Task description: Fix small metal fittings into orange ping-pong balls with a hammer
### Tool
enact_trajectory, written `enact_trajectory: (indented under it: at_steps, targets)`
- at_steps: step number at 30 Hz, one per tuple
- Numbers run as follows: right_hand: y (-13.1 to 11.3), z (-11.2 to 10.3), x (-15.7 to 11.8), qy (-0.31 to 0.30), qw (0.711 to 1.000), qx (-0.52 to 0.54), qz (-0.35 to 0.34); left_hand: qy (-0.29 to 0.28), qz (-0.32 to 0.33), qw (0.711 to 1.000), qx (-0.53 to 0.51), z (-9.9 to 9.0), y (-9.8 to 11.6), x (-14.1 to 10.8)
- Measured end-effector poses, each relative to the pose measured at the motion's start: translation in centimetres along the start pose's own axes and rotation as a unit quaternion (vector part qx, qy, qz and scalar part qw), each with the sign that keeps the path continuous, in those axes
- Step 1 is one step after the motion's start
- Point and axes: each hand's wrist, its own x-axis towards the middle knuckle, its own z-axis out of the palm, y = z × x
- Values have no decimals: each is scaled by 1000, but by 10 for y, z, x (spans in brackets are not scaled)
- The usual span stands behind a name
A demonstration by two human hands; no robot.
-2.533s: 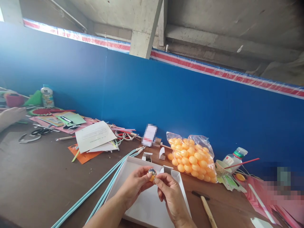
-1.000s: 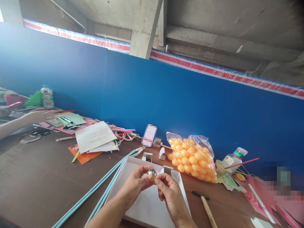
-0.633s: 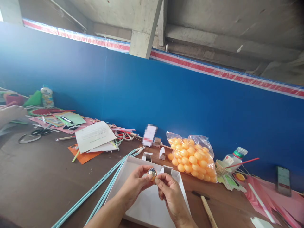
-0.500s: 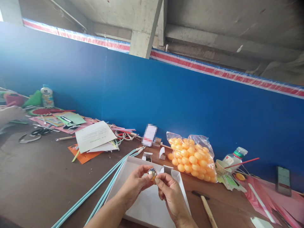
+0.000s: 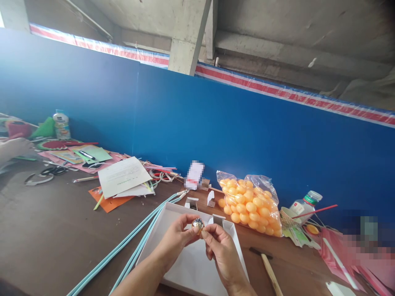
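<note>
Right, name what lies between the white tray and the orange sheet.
In the head view, pale-blue rods run slantwise across the brown table between the white tray and the orange sheet.

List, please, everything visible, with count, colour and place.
Table: one, brown, front.
Wall: one, blue, behind.
Box: one, white, front centre.
Ball: one, silver, above box.
Bag: one, clear, right.
Bagged balls: many, orange, inside.
Small cartons: several, white, behind box.
Hammer: one, black and tan, right.
Rods: several, pale blue, front left.
Papers: several, mixed colours, left, right.
Pen: one, black, left.
Scissors: one, black, left.
Bottles: two, pale, left and right.
Cup: one, tan, right.
Another person's hand: one, bare, left.
Left hand: one, bare, holding ball.
Right hand: one, bare, touching ball.
</note>
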Motion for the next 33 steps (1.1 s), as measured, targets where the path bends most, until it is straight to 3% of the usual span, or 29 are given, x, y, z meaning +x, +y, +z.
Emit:
enact_trajectory:
  at_steps: [25,33]
  targets:
    - [1,0,-2,-11,999,34,7,-2,4,1000,-15,2,2,-2]
    - [1,1,-2,-5,999,37,-9,-32,15,999,-26,-1,2,-1]
